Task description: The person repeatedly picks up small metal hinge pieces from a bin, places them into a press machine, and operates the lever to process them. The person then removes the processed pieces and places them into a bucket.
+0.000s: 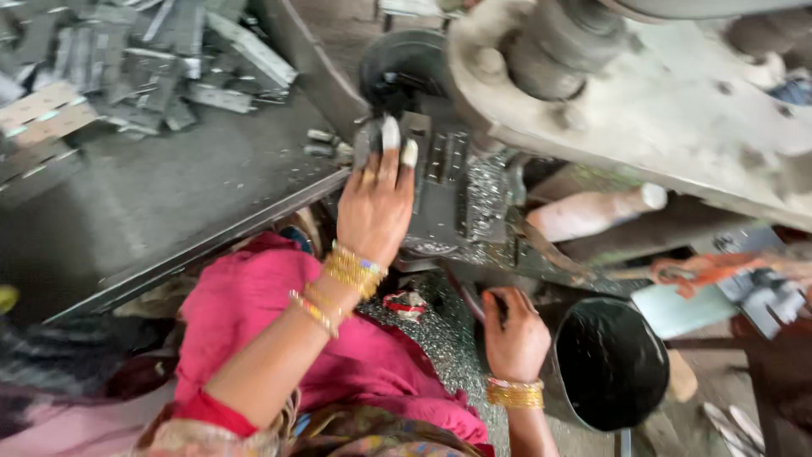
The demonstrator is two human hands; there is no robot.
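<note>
My left hand (374, 207), with white tape on two fingertips and gold bangles at the wrist, reaches up to the dark die block (440, 195) of a press. Its fingers lie on a small grey metal piece (365, 140) at the block's left edge. Lower down, my right hand (514, 337) is closed in a fist around a dark handle (497, 303) beside my pink-clad lap (254, 296). How the left fingers hold the piece underneath is hidden.
The pale, worn press body (677, 101) looms at the upper right. A heap of flat metal pieces (152, 59) lies on the grey steel table (169, 195) at left. A black bucket (611, 364) stands by my right hand. Metal shavings (440, 338) cover the ledge.
</note>
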